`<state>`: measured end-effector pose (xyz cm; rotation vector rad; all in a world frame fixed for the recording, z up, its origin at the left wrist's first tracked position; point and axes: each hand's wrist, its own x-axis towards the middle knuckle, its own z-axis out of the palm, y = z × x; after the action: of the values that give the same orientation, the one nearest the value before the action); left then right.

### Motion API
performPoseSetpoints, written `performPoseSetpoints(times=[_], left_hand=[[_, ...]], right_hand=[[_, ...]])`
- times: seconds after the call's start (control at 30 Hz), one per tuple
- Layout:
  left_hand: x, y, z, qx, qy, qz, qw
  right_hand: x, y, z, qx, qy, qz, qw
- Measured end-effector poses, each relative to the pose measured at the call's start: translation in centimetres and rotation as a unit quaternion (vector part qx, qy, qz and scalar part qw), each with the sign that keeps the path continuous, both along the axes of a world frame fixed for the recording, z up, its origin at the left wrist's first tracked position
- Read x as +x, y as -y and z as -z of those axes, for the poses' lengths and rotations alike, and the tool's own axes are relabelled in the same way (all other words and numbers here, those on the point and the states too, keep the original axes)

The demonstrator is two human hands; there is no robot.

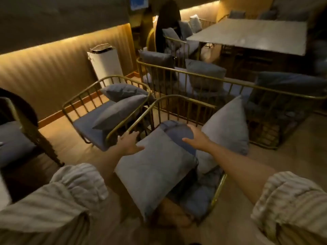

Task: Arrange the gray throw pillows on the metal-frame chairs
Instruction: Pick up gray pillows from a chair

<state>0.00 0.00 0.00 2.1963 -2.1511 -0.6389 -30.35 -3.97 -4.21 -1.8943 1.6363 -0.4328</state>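
Observation:
A large gray throw pillow (155,170) lies tilted across the front of the near metal-frame chair (178,99), hanging over its seat edge. My left hand (130,142) rests on the pillow's upper left corner, fingers spread. My right hand (194,137) lies flat on the pillow's bunched top end. A second gray pillow (228,126) leans upright against the chair's right side. To the left, another metal-frame chair (83,101) holds two gray pillows (122,106) lying on its seat.
A long metal-frame bench (230,80) with several gray pillows stands behind the near chair. Beyond it is a gray table (256,36). A white bin (106,62) stands by the lit wall. Another chair (21,124) is at the left edge.

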Motion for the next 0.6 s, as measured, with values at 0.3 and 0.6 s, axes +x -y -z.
performPoseSetpoints(times=[0.3,0.6], left_hand=[[-12.1,10.4,3.8,0.069,-0.057,0.097,0.991],[-24.5,19.1,11.2,0.225,-0.173,0.058,0.957]], right_hand=[[-11.5,2.0,1.5,0.004,-0.086,0.289,0.953],[-18.4,5.5,5.5,0.078,0.055,0.435,0.896]])
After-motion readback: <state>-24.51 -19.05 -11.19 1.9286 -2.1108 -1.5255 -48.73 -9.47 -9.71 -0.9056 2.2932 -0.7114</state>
